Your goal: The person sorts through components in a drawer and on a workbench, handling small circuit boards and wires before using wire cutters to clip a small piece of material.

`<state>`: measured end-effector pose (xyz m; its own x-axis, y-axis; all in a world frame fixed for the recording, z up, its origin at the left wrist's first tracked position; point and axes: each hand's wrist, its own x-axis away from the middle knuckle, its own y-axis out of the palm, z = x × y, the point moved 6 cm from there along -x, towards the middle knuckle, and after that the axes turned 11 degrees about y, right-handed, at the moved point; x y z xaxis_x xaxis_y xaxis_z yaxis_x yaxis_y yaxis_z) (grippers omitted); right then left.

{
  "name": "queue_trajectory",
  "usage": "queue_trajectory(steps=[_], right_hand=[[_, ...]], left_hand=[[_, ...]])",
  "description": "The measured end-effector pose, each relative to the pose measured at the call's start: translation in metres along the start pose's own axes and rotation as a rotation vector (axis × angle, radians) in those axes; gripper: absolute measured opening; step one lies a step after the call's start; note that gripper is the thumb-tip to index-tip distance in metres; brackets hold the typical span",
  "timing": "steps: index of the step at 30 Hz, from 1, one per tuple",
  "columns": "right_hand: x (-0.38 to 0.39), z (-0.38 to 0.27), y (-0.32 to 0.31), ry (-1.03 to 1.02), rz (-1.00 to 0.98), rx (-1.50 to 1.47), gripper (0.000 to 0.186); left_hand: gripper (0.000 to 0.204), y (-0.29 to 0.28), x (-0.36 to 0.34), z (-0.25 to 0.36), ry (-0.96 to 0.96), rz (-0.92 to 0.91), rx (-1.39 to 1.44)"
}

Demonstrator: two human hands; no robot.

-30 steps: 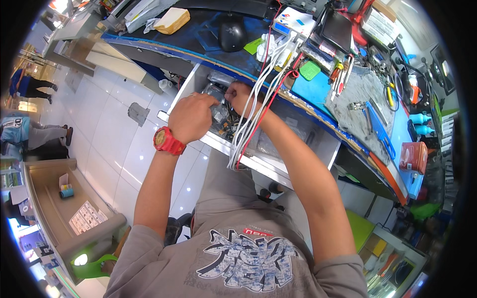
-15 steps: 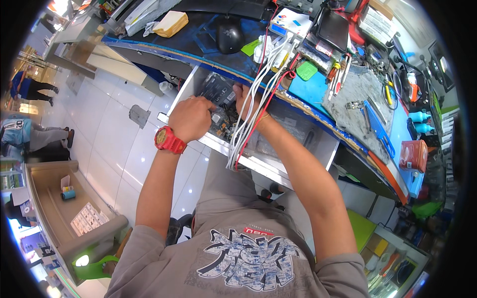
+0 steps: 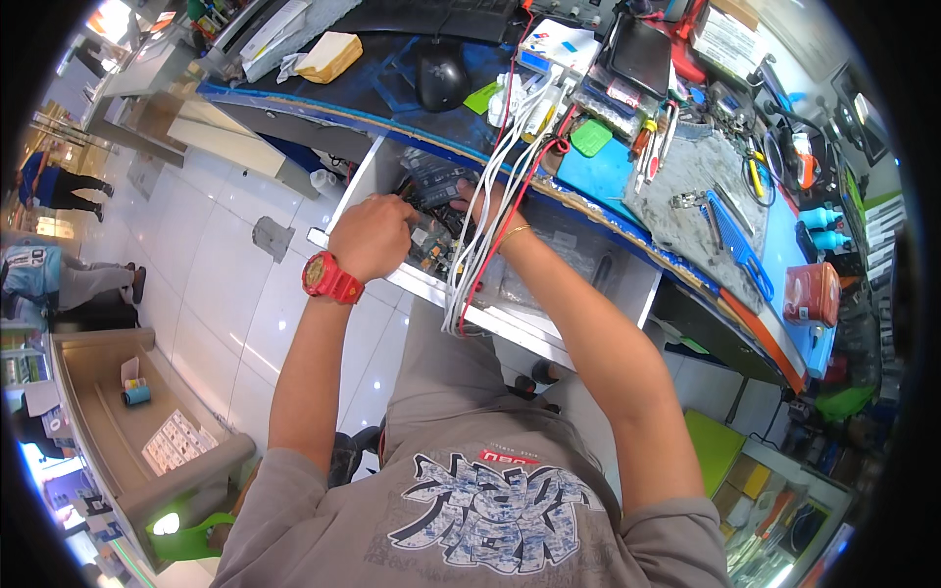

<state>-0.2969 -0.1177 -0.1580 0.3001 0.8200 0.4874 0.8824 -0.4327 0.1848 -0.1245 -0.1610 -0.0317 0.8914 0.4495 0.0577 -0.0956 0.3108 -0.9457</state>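
Dark flat device (image 3: 431,181) sits between left hand (image 3: 371,235) and right hand (image 3: 487,204).

One view only: head camera, left of a side-by-side pair, wide fisheye. Worn on the head, it looks steeply down over the person's own chest and shirt (image 3: 490,510) at the lower edge. Both forearms enter from below and run up to mid-frame, where the left hand (image 3: 371,235) and right hand (image 3: 482,203) meet at an open drawer (image 3: 421,284), close to the lens. The bench (image 3: 608,167) arcs across the top and right, its edge bent by the lens. Floor tiles (image 3: 225,294) fill the left. Black rim at the corners. No second view to compare.
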Motion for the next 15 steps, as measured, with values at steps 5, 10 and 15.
queue_trajectory(steps=[5, 10, 15], right_hand=[[0.035, 0.007, -0.015, 0.210, -0.020, -0.608, 0.019], [0.094, -0.013, -0.037, 0.196, 0.096, -0.625, 0.020], [0.172, 0.013, -0.088, 0.506, 0.137, -0.517, 0.010]], left_hand=[[0.034, -0.001, 0.000, 0.001, -0.005, -0.004, -0.005], [0.033, -0.009, 0.004, 0.003, -0.078, 0.141, 0.054], [0.032, -0.010, 0.008, 0.001, -0.131, 0.244, 0.121]])
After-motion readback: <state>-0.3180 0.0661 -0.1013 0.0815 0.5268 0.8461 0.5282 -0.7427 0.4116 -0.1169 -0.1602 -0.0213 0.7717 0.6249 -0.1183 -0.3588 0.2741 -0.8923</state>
